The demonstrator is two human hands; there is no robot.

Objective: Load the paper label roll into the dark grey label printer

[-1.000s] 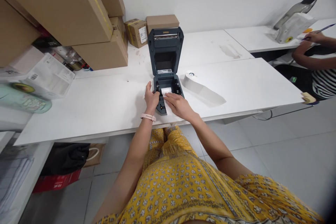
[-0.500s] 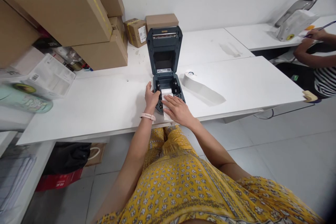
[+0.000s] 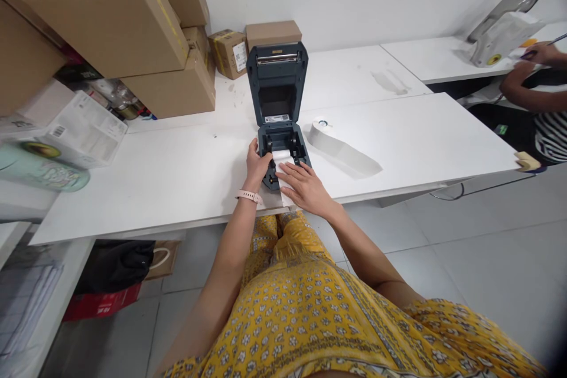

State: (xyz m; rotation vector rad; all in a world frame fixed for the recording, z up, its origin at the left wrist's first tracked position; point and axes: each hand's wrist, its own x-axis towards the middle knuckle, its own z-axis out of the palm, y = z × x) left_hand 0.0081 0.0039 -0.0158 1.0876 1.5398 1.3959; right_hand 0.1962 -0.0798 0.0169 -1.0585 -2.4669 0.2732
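A dark grey label printer (image 3: 278, 80) stands on the white table with its lid raised. A white paper strip (image 3: 282, 155) comes from inside the printer and hangs out over its front edge. My left hand (image 3: 257, 166) grips the printer's left side, with the thumb over the inner edge. Flat on the strip lies my right hand (image 3: 306, 190), fingers stretched out, partly hiding the paper. Right of the printer, a small roll (image 3: 322, 125) trails a long band of backing paper (image 3: 348, 158) on the table.
Cardboard boxes (image 3: 110, 29) are stacked at the back left, with smaller cartons (image 3: 228, 54) behind the printer. A mint-green bottle (image 3: 48, 168) lies at the far left beside a white box (image 3: 91, 130). At the right, another person's hand (image 3: 538, 54) holds a pen.
My right hand has shifted slightly right and down, and the strip's loose end has swung right with it. My left hand stays on the printer's side.
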